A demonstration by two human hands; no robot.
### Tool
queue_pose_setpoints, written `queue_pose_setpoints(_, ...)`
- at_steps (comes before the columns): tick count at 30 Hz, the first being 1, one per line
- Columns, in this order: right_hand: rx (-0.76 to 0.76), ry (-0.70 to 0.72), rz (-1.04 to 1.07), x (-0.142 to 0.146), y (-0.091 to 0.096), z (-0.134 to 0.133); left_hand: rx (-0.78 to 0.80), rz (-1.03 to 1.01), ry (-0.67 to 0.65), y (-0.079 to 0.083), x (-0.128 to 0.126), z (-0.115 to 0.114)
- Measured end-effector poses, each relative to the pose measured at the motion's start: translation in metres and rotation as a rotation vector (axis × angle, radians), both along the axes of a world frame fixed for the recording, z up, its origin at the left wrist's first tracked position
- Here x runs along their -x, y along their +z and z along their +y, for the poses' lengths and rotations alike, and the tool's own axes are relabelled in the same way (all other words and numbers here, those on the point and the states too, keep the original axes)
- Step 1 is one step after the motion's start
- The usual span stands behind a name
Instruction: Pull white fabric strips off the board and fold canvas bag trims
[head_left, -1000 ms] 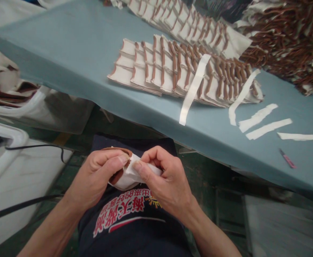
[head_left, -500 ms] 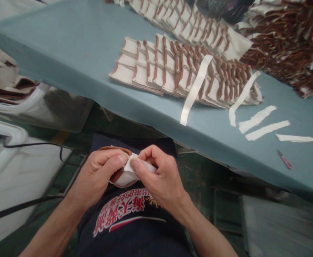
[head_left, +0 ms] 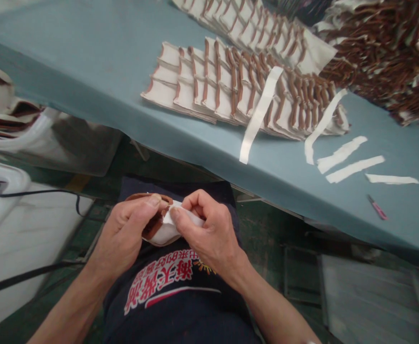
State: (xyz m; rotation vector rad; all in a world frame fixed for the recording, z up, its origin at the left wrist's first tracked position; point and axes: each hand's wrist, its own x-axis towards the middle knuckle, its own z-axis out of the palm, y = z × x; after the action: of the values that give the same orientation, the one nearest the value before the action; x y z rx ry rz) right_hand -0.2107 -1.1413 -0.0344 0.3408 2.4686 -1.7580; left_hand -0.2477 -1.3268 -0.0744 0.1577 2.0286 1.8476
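Over my lap, both hands hold a brown-and-white fabric piece [head_left: 165, 234] with a curved brown edge and a white inside. My left hand [head_left: 126, 227] is closed on its brown left side, the thumb lying on top near the middle. The thumb and fingers of my right hand [head_left: 209, 231] pinch the white part on the right. The fingers behind the piece are hidden. Beyond my hands, rows of similar white pieces with brown edges [head_left: 227, 91] lie overlapped on the blue table [head_left: 87, 71].
White strips [head_left: 260, 117] lie across and beside the rows. A small pink-handled tool [head_left: 377, 208] lies near the table's right front edge. A large brown-and-white heap [head_left: 381, 52] is at the far right. A white-framed bin [head_left: 16, 174] stands at my left.
My left thumb has lifted and drawn back slightly from the white part, showing more of the piece's brown inside. The right hand keeps its pinch. The view has shifted a little.
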Motion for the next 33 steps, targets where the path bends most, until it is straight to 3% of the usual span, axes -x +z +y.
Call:
queue_pose_setpoints(7, 0.026, -0.013, -0.022, -0.002, 0.000, -0.001, -0.068, 0.001, -0.084, -0.004, 0.003, -0.010)
queue_pose_setpoints(13, 0.046, -0.017, -0.009, -0.004, -0.005, -0.003, -0.084, 0.001, -0.114, 0.009, 0.001, -0.003)
queue_pose_setpoints(16, 0.042, -0.017, -0.004, -0.004, -0.008, -0.003, -0.005, 0.075, -0.091, 0.020, 0.001, 0.002)
queue_pose_setpoints(20, 0.046, -0.017, -0.009, -0.005, -0.015, -0.002, 0.221, 0.257, -0.041, 0.030, 0.000, 0.011)
queue_pose_setpoints(25, 0.059, 0.009, -0.011, -0.006, -0.026, -0.004, 0.417, 0.396, 0.017, 0.028, -0.004, 0.022)
queue_pose_setpoints(33, 0.135, -0.016, -0.005, -0.008, -0.024, -0.006, 0.381, 0.456, 0.041, 0.034, -0.013, 0.022)
